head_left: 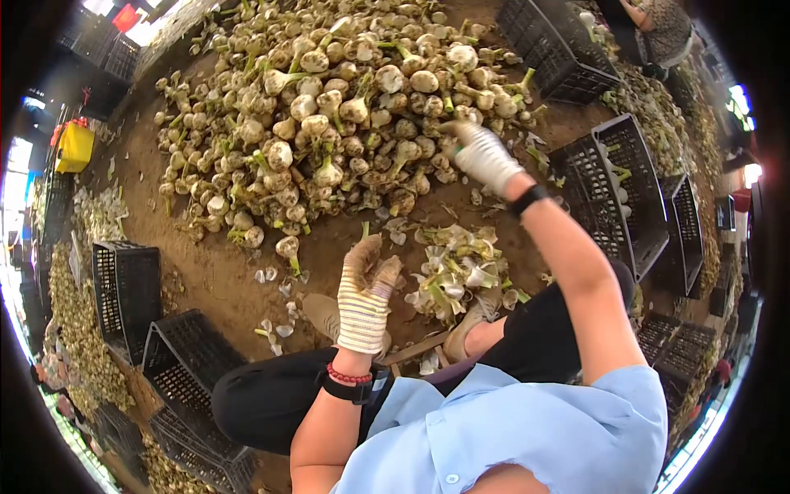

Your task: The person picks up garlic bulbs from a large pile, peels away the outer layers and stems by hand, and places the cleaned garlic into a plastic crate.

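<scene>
Right hand (484, 156), gloved, is stretched out onto the garlic pile (329, 107) on the dirt floor, fingers curled over a bulb; whether it grips, I can't tell. Left hand (366, 288) pinches a green stalk (364, 230). Picking seems the step; next calls for pulling one bulb clear.

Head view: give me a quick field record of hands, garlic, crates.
left hand: gloved, curled, above the dirt beside the trimmings; grasp unclear
right hand: gloved, stretched onto the garlic pile
black crates: on the ground, both sides of the person
other person: top right, beside a crate
</scene>
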### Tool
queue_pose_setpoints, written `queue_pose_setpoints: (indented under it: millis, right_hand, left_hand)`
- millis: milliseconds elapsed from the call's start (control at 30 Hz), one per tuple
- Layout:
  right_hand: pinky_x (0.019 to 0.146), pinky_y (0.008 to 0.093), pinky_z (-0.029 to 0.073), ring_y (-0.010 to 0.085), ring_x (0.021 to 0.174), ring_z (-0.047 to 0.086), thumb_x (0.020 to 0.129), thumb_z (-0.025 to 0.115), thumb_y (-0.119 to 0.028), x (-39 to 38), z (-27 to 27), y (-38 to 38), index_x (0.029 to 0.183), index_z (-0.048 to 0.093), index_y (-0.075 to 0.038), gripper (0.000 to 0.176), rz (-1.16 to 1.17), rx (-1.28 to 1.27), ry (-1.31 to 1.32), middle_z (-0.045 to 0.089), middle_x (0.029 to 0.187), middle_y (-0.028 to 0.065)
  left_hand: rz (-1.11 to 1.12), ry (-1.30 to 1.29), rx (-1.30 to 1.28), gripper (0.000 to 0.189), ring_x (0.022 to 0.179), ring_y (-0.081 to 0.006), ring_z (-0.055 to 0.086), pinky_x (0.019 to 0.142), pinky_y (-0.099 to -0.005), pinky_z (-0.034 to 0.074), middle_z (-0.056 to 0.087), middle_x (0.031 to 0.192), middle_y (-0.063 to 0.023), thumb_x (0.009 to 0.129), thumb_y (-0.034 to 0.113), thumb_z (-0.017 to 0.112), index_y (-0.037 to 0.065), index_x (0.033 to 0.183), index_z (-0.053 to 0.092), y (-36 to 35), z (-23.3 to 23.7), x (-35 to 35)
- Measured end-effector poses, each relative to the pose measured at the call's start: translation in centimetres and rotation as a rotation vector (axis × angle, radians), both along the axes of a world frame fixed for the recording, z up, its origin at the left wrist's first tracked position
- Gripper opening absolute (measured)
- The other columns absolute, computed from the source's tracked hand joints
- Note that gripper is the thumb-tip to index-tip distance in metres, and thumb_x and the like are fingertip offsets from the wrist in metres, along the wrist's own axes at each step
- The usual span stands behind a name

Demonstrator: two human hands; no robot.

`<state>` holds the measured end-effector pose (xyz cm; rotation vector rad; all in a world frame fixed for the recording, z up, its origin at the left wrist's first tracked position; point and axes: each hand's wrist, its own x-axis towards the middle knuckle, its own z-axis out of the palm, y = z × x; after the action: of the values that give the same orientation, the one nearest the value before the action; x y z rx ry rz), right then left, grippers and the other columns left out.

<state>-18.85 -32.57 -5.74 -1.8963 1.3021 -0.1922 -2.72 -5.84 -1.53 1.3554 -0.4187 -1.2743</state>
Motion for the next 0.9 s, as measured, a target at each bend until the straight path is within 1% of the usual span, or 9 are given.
queue_pose_setpoints:
  millis: [67, 167, 267, 333, 400, 467, 533, 733, 900]
  right_hand:
    - [0.101, 0.0427, 0.051, 0.0331, 0.125, 0.054, 0.085, 0.062, 0.007, 3.6, -6.3, 1.3, 0.145, 0.047, -0.009, 0.064, 0.347, -0.464, 0.320, 0.053, 0.141, 0.0171]
    - [0.101, 0.0444, 0.051, 0.0388, 0.125, 0.052, 0.083, 0.065, 0.007, 9.2, -9.0, 0.0, 0.143, 0.051, -0.014, 0.065, 0.446, -0.339, 0.727, 0.049, 0.144, 0.0188]
    - [0.099, 0.0444, 0.052, 0.0386, 0.122, 0.054, 0.081, 0.065, 0.007, 9.4, -8.1, -0.7, 0.136, 0.057, -0.011, 0.059, 0.389, -0.332, 0.648, 0.050, 0.142, 0.0196]
    - [0.088, 0.0404, 0.056, 0.0329, 0.107, 0.062, 0.077, 0.072, 0.001, 7.9, -7.0, 0.8, 0.125, 0.062, -0.005, 0.050, 0.243, -0.457, 0.417, 0.061, 0.126, 0.0188]
    - [0.083, 0.0356, 0.057, 0.0243, 0.094, 0.067, 0.076, 0.078, -0.005, 6.4, -6.0, 2.1, 0.124, 0.062, -0.003, 0.050, 0.039, 0.097, -0.125, 0.067, 0.115, 0.0141]
    - [0.088, 0.0344, 0.055, 0.0169, 0.099, 0.066, 0.092, 0.072, -0.021, 5.2, -2.2, 7.4, 0.120, 0.060, -0.002, 0.037, -0.221, 0.838, -0.746, 0.069, 0.111, 0.0067]
    - [0.086, 0.0336, 0.056, 0.0165, 0.100, 0.066, 0.097, 0.066, -0.033, 5.2, 1.7, 12.6, 0.122, 0.061, -0.005, 0.038, -0.222, 1.087, -0.882, 0.068, 0.114, 0.0048]
    - [0.087, 0.0328, 0.056, 0.0136, 0.106, 0.064, 0.094, 0.065, -0.047, 3.0, 5.9, 19.7, 0.130, 0.059, -0.005, 0.056, -0.086, 0.895, -0.980, 0.066, 0.122, 0.0020]
    - [0.095, 0.0214, 0.043, 0.0045, 0.108, 0.054, 0.095, 0.065, -0.047, 2.6, 6.6, 21.0, 0.128, 0.061, 0.000, 0.058, 0.040, 0.616, -1.064, 0.066, 0.114, -0.0025]
  left_hand:
    - [0.019, -0.023, -0.011, 0.046, 0.114, -0.0159, 0.056, 0.097, -0.0292, 0.049, 0.054, 0.132, -0.0091, 0.094, 0.008, 0.068, 0.004, 0.136, 0.051, 0.2, 0.0, 0.3]
    - [0.043, -0.070, -0.034, 0.042, 0.110, -0.0150, 0.057, 0.093, -0.0280, 0.051, 0.056, 0.128, -0.0096, 0.095, 0.008, 0.067, 0.003, 0.135, 0.053, 0.6, -0.4, 1.0]
    - [0.086, -0.076, 0.001, 0.037, 0.109, -0.0148, 0.058, 0.096, -0.0279, 0.049, 0.059, 0.125, -0.0085, 0.096, 0.007, 0.065, 0.002, 0.132, 0.056, 1.2, -0.8, 2.1]
    - [0.155, -0.031, 0.030, 0.035, 0.109, -0.0144, 0.058, 0.096, -0.0278, 0.049, 0.059, 0.126, -0.0078, 0.097, 0.007, 0.064, 0.002, 0.131, 0.057, 1.8, -1.8, 2.7]
    - [0.158, -0.071, 0.017, 0.044, 0.108, -0.0144, 0.059, 0.093, -0.0285, 0.051, 0.058, 0.128, -0.0070, 0.096, 0.007, 0.064, 0.005, 0.138, 0.053, 1.9, -1.6, 3.1]
    - [0.059, 0.022, -0.096, 0.059, 0.109, -0.0156, 0.059, 0.094, -0.0292, 0.052, 0.054, 0.136, -0.0082, 0.094, 0.005, 0.064, 0.009, 0.148, 0.043, 1.8, -1.7, 2.7]
    - [-0.003, 0.006, -0.203, 0.078, 0.109, -0.0165, 0.059, 0.097, -0.0291, 0.051, 0.043, 0.145, -0.0113, 0.089, -0.003, 0.066, 0.011, 0.156, 0.029, 1.4, -2.1, 2.0]
    - [-0.042, 0.067, -0.200, 0.069, 0.121, -0.0198, 0.054, 0.103, -0.0324, 0.048, 0.051, 0.137, -0.0098, 0.087, -0.003, 0.071, 0.005, 0.148, 0.037, 3.2, 0.4, 1.9]
    - [-0.055, -0.486, -0.441, 0.070, 0.118, -0.0200, 0.056, 0.102, -0.0319, 0.049, 0.054, 0.131, -0.0099, 0.078, -0.008, 0.077, 0.005, 0.138, 0.044, 4.6, 2.2, 1.0]
